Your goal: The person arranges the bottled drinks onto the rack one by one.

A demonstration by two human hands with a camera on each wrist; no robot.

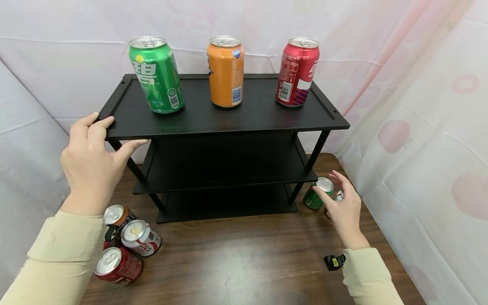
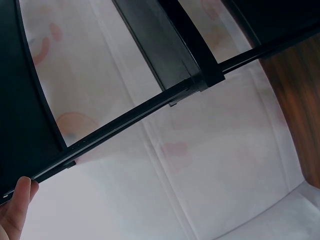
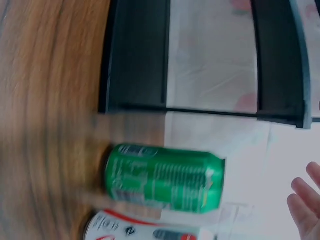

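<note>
A black three-tier shelf (image 1: 228, 120) stands on the table. My left hand (image 1: 89, 159) grips the left front corner of its top board, fingers on top and thumb at the underside; its fingertips (image 2: 21, 200) show at the board's end in the left wrist view. My right hand (image 1: 346, 212) is beside the shelf's right end, thumb and fingers spread around the top of an upright green soda can (image 1: 311, 200). In the right wrist view, a gap separates the fingers from that green can. A white-and-red can (image 3: 142, 231) stands next to it, mostly hidden by my hand in the head view.
On the top board stand a green Sprite can (image 1: 162, 84), an orange Fanta can (image 1: 226, 76) and a red Coke can (image 1: 295, 76). Several cans, among them a white one (image 1: 141, 239) and a dark red one (image 1: 122, 267), cluster at front left. Cloth walls (image 1: 419, 127) enclose the table.
</note>
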